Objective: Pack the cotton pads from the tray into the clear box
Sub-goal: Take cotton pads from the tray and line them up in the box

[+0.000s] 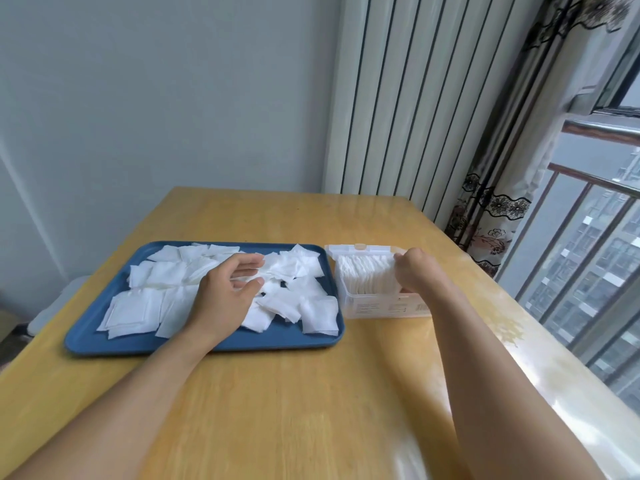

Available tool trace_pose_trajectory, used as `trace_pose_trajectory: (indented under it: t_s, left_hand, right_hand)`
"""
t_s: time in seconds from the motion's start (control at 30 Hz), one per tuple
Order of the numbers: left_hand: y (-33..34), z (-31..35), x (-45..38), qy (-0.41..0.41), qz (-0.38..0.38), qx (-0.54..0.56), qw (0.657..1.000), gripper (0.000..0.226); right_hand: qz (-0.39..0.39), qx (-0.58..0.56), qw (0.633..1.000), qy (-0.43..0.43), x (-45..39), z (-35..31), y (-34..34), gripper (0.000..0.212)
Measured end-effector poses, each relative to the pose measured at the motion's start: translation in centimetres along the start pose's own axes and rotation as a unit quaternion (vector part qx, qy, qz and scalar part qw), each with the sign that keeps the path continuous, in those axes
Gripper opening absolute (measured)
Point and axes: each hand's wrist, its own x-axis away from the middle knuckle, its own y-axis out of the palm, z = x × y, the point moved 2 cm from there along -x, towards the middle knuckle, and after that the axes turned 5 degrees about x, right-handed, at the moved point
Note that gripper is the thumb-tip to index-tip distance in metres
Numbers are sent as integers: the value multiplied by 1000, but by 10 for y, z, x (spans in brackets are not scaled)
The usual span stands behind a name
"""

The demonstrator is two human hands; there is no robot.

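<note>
Loose white cotton pads (304,306) lie heaped across the blue tray (207,344) on the wooden bench (311,393). Just right of the tray stands the clear box (381,308), lid up, a row of pads upright inside. The left hand (227,292) hovers over the heap, grip wide. The right hand (417,270) pinches the boxed pads' top edges.

Many white square cotton pads (304,268) lie in a messy pile, flat and overlapping, on a blue tray (207,342) with round corners. Just to the right of the tray stands the clear box (381,308), with its lid open at the back. More pads stand on edge in a row inside it.
</note>
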Motion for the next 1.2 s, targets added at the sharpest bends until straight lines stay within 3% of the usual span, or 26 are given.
trace_pose_trajectory:
  t_s: [0.1, 0.2, 0.27, 0.3, 0.37, 0.43, 0.5, 0.57, 0.67, 0.77, 0.83, 0.9, 1.0, 1.2]
  left_hand:
    - [-1, 1, 0, -3, 3, -12, 1000, 31]
    - [-2, -1, 0, -9, -9, -62, 998, 27]
    - [-2, -5, 2, -17, -58, -139, 988, 28]
    - [-2, -7, 4, -22, -88, -172, 981, 30]
    - [-3, -8, 6, -34, -125, -200, 971, 40]
    - [-5, -8, 5, -35, -131, -191, 972, 49]
    - [-7, -7, 4, -35, -125, -170, 977, 54]
    - [-8, -8, 2, -37, -114, -151, 981, 53]
    - [-9, -9, 1, -41, -102, -134, 985, 47]
    - [-8, -9, 0, -47, -95, -110, 988, 41]
    - [-7, -5, -1, -53, -83, -73, 992, 37]
    - [-5, 1, -1, -64, -67, -13, 996, 32]
    - [-4, 8, -1, -90, -42, 63, 993, 15]
    - [-6, 9, -1, -109, 25, 104, 988, 2]
  right_hand:
    - [83, 28, 996, -22, 5, -4, -15, 32]
    - [165, 7, 980, -110, 21, -33, -30, 28]
    - [106, -36, 973, -201, 37, -61, -26, 10]
    - [50, -39, 967, -245, 47, -75, -19, 11]
    - [-72, 2, 950, -305, 65, -97, 5, 27]
    - [-137, 66, 938, -310, 78, -109, 36, 47]
    - [-114, 124, 935, -311, 86, -112, 61, 49]
    - [-50, 142, 932, -329, 91, -113, 74, 31]
    - [-2, 118, 937, -328, 92, -111, 79, 22]
    - [9, 24, 958, -285, 87, -104, 79, 15]
    - [-9, -104, 962, -251, 85, -100, 75, 13]
    - [-77, -290, 932, -206, 86, -99, 72, 5]
    - [-202, -473, 844, -154, 91, -103, 74, 19]
    - [-267, -501, 807, -161, 101, -107, 76, 24]
